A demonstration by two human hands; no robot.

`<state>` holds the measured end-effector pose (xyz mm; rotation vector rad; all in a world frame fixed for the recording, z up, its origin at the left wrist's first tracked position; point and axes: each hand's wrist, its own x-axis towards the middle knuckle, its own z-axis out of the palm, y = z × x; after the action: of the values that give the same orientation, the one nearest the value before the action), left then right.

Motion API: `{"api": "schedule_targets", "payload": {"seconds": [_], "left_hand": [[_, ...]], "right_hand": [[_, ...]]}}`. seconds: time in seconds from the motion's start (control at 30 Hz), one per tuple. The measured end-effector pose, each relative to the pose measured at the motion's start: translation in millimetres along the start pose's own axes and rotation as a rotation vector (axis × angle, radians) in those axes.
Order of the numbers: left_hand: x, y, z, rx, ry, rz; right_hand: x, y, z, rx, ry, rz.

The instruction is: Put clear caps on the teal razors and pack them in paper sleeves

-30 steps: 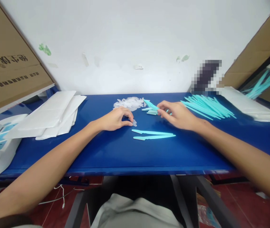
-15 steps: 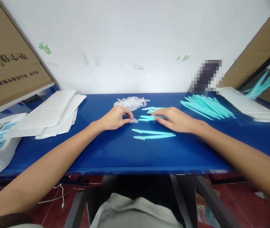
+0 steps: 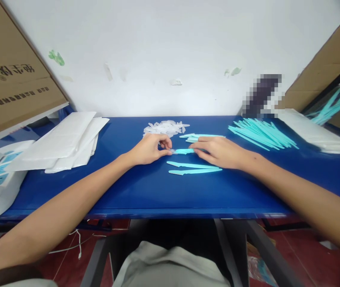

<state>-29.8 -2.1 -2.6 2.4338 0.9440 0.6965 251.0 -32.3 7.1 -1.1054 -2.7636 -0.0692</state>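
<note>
My left hand (image 3: 155, 149) pinches a small clear plastic cap (image 3: 172, 151) between thumb and fingertips. Facing it, my right hand (image 3: 214, 150) grips a turquoise eyebrow razor (image 3: 184, 151), whose blade end meets the cap; how far it sits inside I cannot tell. Just beyond the right fingers lie a few capped-looking razors (image 3: 192, 136). Nearer the table's front, two more turquoise razors (image 3: 195, 169) rest side by side, blade ends to the left. Behind my left hand is a heap of clear caps (image 3: 167, 127).
A large pile of turquoise razors (image 3: 262, 133) lies at the back right of the blue table (image 3: 158, 195). White sleeves (image 3: 59, 139) are stacked at left beside a white device (image 3: 11, 179). More white packaging (image 3: 310, 129) is at right. A carton (image 3: 17, 75) stands far left.
The cap in my left hand and the razor in my right hand have come together; a small gap between them has closed. The loose razors and piles stay where they were.
</note>
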Motion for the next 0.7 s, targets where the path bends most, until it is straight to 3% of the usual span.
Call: {"api": "schedule_targets", "payload": {"seconds": [0.23,0.7], "left_hand": [[0,4,1.2,0.001,-0.009,-0.013],[4,8,10.9,-0.096,0.005,-0.032]], "right_hand": [[0,-9,-3,-0.154,-0.012,0.016],[5,-14,8,-0.120,-0.011,-0.019]]}}
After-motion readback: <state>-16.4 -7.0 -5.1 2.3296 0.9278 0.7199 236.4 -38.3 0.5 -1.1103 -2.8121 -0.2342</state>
